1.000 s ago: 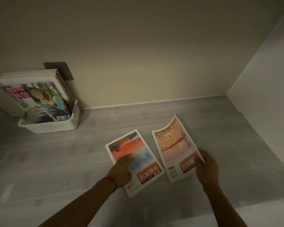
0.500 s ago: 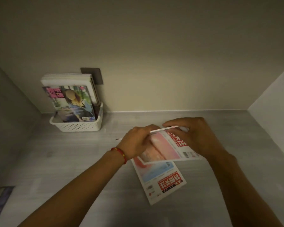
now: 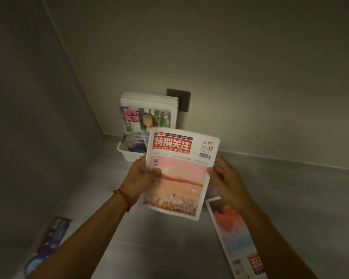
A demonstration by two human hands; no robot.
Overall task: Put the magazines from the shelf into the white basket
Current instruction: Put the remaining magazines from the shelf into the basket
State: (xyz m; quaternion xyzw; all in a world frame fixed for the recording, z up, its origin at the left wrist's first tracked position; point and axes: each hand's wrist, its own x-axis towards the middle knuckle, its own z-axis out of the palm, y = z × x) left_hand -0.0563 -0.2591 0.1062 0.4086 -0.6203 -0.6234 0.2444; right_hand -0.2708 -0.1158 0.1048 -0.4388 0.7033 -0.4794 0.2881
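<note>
A: A magazine (image 3: 179,172) with a pink sunset cover and a red title block is held upright above the grey shelf (image 3: 290,188), its front turned toward the camera.

B: And it is gripped on both sides?

A: On the left edge, yes. The left hand (image 3: 142,177) is closed on it, thumb laid over the cover, the other fingers hidden behind the pages. A red string bracelet (image 3: 123,198) is seen on that wrist.

B: The right hand?

A: The right hand (image 3: 228,182) is set against the right edge, fingers loosely curled and half open. The fingertips are blurred, so it cannot be told whether the edge is pinched or only touched.

B: Where is the white basket placed?

A: The white basket (image 3: 129,155) is stood in the back left corner of the shelf, partly covered by the top of the held magazine. A stack of magazines (image 3: 147,117) is already stood upright in it, leaning toward the back wall, a colourful cover at the front.

B: Anything left lying down?

A: A second magazine (image 3: 236,236) is laid flat on the shelf at lower right, its red title at the near end, partly crossed by the right forearm. A dark bluish one (image 3: 50,240) is seen at lower left, against the side wall.

B: And behind the basket?

A: A dark square plate (image 3: 182,99) is fixed on the back wall, just past the stack.
</note>
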